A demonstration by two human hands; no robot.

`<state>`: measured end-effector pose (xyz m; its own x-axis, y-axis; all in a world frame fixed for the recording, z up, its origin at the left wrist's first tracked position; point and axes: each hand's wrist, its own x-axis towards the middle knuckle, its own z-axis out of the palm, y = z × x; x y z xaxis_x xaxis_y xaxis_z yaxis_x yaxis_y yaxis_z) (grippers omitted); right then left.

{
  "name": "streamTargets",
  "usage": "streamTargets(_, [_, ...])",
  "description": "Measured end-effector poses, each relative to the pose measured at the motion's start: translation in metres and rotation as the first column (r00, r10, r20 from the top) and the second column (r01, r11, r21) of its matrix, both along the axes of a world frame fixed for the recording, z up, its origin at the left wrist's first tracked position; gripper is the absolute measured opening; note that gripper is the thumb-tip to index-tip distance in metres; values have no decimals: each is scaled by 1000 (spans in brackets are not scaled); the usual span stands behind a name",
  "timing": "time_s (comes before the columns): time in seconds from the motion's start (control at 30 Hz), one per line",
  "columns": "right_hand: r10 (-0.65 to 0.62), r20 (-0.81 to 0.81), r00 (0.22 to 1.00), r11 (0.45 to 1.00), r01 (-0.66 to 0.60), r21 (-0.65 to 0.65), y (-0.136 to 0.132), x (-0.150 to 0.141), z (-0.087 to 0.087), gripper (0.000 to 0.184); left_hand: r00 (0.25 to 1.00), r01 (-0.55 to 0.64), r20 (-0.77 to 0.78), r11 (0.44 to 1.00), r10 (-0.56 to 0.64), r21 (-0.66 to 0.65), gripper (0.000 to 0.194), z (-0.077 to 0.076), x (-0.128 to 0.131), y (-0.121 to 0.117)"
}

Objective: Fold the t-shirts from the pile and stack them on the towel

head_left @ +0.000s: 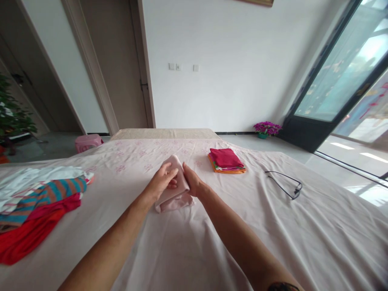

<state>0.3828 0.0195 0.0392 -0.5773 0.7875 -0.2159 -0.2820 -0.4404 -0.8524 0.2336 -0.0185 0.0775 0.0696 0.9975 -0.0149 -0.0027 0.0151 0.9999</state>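
Observation:
A pale pink garment [172, 196], folded into a small bundle, is between my hands on the pink bedsheet. Its upper part is lifted and tilted, while a crumpled fold lies beneath on the sheet. My left hand [163, 180] presses against its left face with curled fingers and the thumb pointing right. Along its right edge, my right hand [192, 181] grips it, the thumb up and the other fingers mostly hidden. Just right of my hands lies a neat stack of folded clothes [226, 158], dark red on top with orange at the bottom.
On the left is a loose pile of clothes [45, 198], white, striped and red. Black-framed glasses [295, 190] lie on the bedsheet [121, 238] to the right. Beyond the bed stand a pink stool [88, 142] and a pot of purple flowers [267, 128].

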Motion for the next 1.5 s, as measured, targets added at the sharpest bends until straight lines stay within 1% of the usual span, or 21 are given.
streamTargets(0.03, [-19,-12,1000,999,18,-29,1,3,-1,71,999,-10,-42,1000,11,23,59,-4,0,2])
streamTargets(0.1, [-58,16,998,995,59,-77,2,8,-5,56,973,-92,-196,986,119,141,48,-15,-4,7])
streamTargets(0.17, [-105,92,990,989,113,-95,2,13,-11,37,903,-157,-339,938,263,309,40,-29,-11,12])
streamTargets(0.2, [-124,127,984,986,137,-95,3,15,-15,30,860,-163,-399,913,317,373,38,-36,-14,14])
streamTargets(0.27, [-155,160,975,983,169,-76,4,19,-21,23,796,-127,-489,889,356,440,39,-48,-15,17])
streamTargets(0.33, [-174,168,970,979,189,-74,5,22,-27,22,773,-81,-535,890,340,448,41,-58,-11,17])
streamTargets(0.37, [-192,178,965,975,208,-79,5,24,-30,22,777,-72,-539,895,327,440,42,-61,-9,17])
streamTargets(0.43, [-236,204,950,964,255,-75,6,28,-33,22,808,-74,-510,910,294,408,43,-63,-4,17])
streamTargets(0.5, [-263,214,941,960,276,-35,7,30,-35,22,853,-96,-447,922,271,375,45,-62,-2,18])
streamTargets(0.57, [-269,208,940,963,270,27,6,30,-35,24,886,-128,-378,925,268,357,48,-62,-6,19])
streamTargets(0.63, [-278,223,934,960,274,49,6,27,-33,23,891,-177,-340,919,301,351,50,-63,-15,22])
streamTargets(0.7, [-294,244,924,952,306,-11,7,23,-28,18,876,-230,-331,906,352,354,50,-69,-26,25])
streamTargets(0.8, [-283,226,932,928,326,-182,7,19,-21,20,881,-259,-301,904,366,340,54,-81,-39,29])
streamTargets(0.87, [-282,205,937,913,327,-244,6,18,-18,23,898,-236,-289,919,331,317,58,-89,-40,31])
streamTargets(0.93, [-273,187,944,913,316,-258,4,17,-17,24,908,-187,-307,932,285,310,60,-93,-36,31])
streamTargets(1.03, [-246,175,953,922,286,-261,1,14,-19,26,891,-79,-395,934,222,347,62,-95,-26,30])
streamTargets(1.13, [-234,171,957,918,275,-287,2,12,-22,28,809,1,-543,924,223,381,61,-94,-17,31])
streamTargets(1.23, [-230,163,960,912,270,-307,3,15,-24,31,677,62,-699,928,231,367,59,-93,-9,33])
streamTargets(1.33, [-213,190,959,923,261,-282,5,21,-24,32,546,136,-799,915,251,379,58,-94,-2,31])
streamTargets(1.4, [-231,248,941,935,285,-209,5,25,-25,30,488,177,-827,896,281,408,59,-96,1,28])
streamTargets(1.5, [-310,376,873,941,338,-8,4,26,-28,22,445,203,-836,873,320,442,60,-98,5,24])
